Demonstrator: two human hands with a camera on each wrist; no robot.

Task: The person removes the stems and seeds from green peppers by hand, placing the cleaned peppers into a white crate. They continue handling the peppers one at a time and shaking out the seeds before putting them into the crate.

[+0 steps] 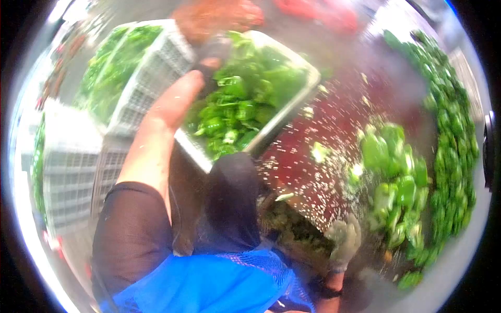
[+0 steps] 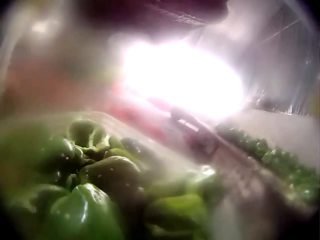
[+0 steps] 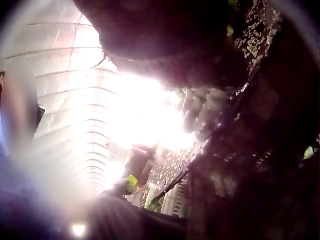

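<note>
My left hand (image 1: 215, 55), in a dark glove and blurred, is at the far left side of a white tub (image 1: 289, 117) of green bell peppers (image 1: 232, 99). Its fingers are hidden, and I cannot tell whether they grip the rim. Cut and whole-looking peppers (image 2: 85, 210) fill the left wrist view close up. My right hand (image 1: 344, 240) wears a pale, soiled glove and rests at the near edge of a red tabletop (image 1: 334, 130) strewn with pale seeds. In the right wrist view, its gloved fingers (image 3: 202, 112) lie loosely bent by that edge, with nothing seen in them.
A pile of opened green peppers (image 1: 386, 156) lies on the right of the tabletop, beside a long row of peppers (image 1: 451, 156). White slatted crates (image 1: 151, 68) with greens stand at the left. A dark-clad knee (image 1: 229, 198) is beside the tub's near corner.
</note>
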